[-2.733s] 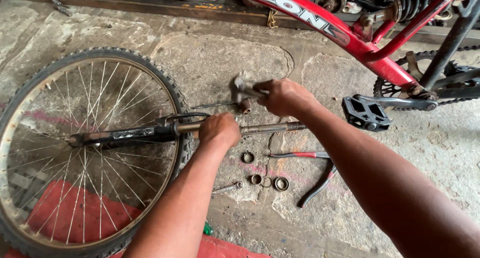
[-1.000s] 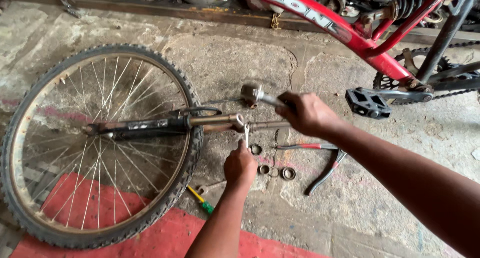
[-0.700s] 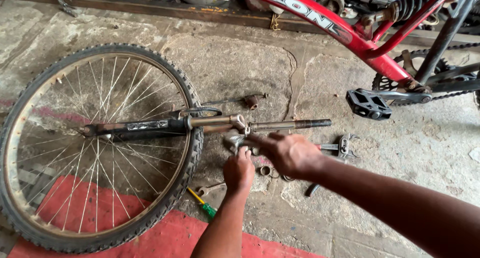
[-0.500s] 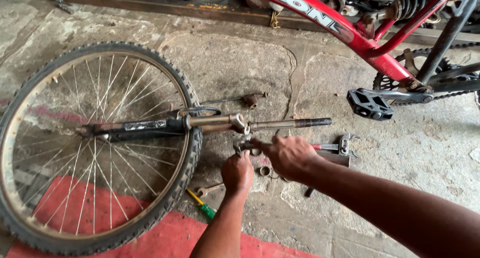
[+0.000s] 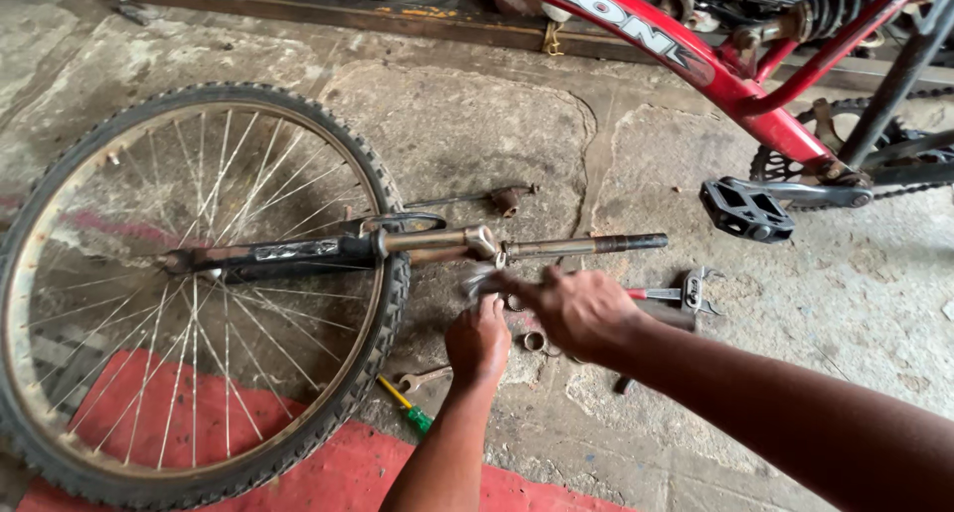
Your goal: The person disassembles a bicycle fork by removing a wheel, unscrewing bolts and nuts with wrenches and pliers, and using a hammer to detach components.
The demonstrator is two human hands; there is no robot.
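Two bare hands meet below a bicycle fork (image 5: 417,246) lying on concrete beside its wheel (image 5: 189,293). Right hand (image 5: 576,308) pinches a small metal part (image 5: 480,279); left hand (image 5: 477,341) curls beneath, grip unclear.

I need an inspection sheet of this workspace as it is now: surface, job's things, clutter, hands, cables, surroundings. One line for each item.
Surface: cracked concrete floor; red mat under the near side of the wheel.
Job's things: bicycle wheel lying flat with the fork across it; steerer tube pointing right; small metal part at the fingertips of both hands.
Clutter: metal rings, spanner, green-handled screwdriver, red-handled pliers, rusty bolt piece.
Hands: left hand and right hand close together below the fork; grip unclear.
Cables: nothing seen.
Surroundings: red bicycle frame with black pedal and chainring.
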